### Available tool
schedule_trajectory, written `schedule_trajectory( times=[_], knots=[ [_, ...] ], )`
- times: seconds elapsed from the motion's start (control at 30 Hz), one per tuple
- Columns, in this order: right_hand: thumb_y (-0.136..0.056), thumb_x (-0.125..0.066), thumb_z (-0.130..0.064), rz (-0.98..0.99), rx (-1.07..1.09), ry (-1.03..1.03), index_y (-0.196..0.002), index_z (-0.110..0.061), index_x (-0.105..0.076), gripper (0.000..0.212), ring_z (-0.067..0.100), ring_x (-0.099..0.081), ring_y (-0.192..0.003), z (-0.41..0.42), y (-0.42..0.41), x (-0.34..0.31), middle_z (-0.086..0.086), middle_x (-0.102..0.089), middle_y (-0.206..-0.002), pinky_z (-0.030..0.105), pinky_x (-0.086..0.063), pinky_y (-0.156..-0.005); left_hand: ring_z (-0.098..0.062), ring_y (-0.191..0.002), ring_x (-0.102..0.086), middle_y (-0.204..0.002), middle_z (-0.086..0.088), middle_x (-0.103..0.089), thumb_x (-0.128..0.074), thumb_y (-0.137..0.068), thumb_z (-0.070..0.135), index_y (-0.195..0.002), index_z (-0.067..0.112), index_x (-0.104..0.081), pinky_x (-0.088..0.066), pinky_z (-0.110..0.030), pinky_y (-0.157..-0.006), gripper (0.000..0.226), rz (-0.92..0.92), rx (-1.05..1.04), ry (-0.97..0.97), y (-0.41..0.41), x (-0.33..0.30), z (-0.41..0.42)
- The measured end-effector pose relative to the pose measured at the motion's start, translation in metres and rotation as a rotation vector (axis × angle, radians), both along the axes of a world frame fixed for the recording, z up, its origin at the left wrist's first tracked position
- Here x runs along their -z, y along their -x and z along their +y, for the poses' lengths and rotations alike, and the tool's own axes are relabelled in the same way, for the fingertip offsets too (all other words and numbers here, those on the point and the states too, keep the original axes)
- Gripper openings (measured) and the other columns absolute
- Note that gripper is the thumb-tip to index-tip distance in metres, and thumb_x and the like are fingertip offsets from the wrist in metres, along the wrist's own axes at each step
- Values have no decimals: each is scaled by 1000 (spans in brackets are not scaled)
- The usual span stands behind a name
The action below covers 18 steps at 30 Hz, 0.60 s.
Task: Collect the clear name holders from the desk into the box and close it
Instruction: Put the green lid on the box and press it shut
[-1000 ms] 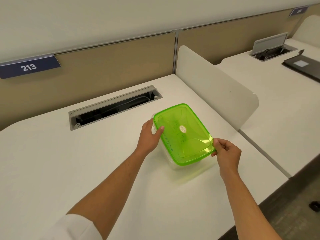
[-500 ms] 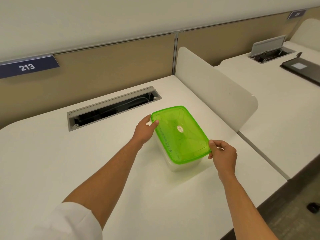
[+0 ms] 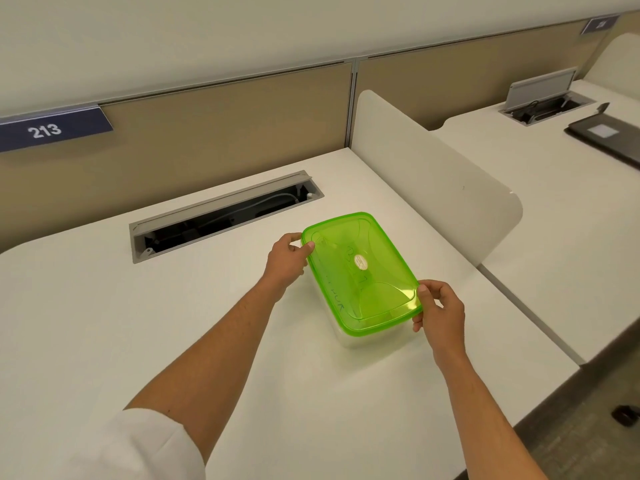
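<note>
Box (image 3: 375, 336) sits on the desk (image 3: 104, 306) between my two hands, green lid (image 3: 360, 271) lying on top. My left hand (image 3: 285, 259) pinches the lid's far corner, thumb on top, fingers curled under the rim. My right hand (image 3: 440, 311) pinches the near corner the same way. Cable slot (image 3: 225, 214) beyond my left fingers; divider (image 3: 433, 174) beyond my right.

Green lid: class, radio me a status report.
Left hand and right hand grip opposite ends of green lid. Lid sits on clear box. Nothing obstructing.
</note>
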State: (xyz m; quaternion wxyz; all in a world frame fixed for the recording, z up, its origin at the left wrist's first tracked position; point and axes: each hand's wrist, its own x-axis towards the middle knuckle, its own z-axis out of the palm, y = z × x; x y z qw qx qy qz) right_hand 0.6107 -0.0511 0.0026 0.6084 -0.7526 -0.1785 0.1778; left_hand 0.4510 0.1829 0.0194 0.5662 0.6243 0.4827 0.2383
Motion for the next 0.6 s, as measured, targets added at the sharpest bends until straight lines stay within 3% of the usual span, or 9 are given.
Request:
schedule_trajectory(
  times=[0.17, 0.3, 0.43, 0.6],
  knots=[
    [-97, -55, -13, 19, -23, -27, -93, -22, -66, 15, 15, -49, -39, 1, -3, -1, -1, -61, -85, 27, -41, -37, -18, -69, -59, -87, -10, -61, -66, -92, 18, -122, 12, -53, -56, -33, -66, 34, -69, -32, 112, -5, 2, 6],
    [-98, -53, -14, 18, -52, -35, -99, -26, -68, 18, 16, -45, -38, 3, -3, -1, -2, -59, -87, 26, -38, -37, -21, -66, -60, -82, -14, -64, -63, -93, 9, -120, 7, -51, -58, -44, -78, 29, -118, -55, 224, -8, 7, 9],
    [-98, -53, -13, 13, -52, -34, -98, -28, -68, 22, 16, -44, -41, 3, -5, 0, -1, -58, -86, 26, -38, -38, -22, -66, -59, -84, -15, -65, -62, -93, 8, -115, 6, -54, -59, -39, -72, 24, -123, -28, 251, -8, 6, 12],
    [-89, -52, -5, -33, 5, 43, -95, -21, -69, 24, 12, -45, -56, 12, -6, 1, -3, -57, -71, 27, -39, -50, -21, -65, -56, -85, -8, -56, -63, -86, 14, -92, 13, -56, -54, -34, -60, 9, -66, -56, 235, -8, 3, 17]
  ],
)
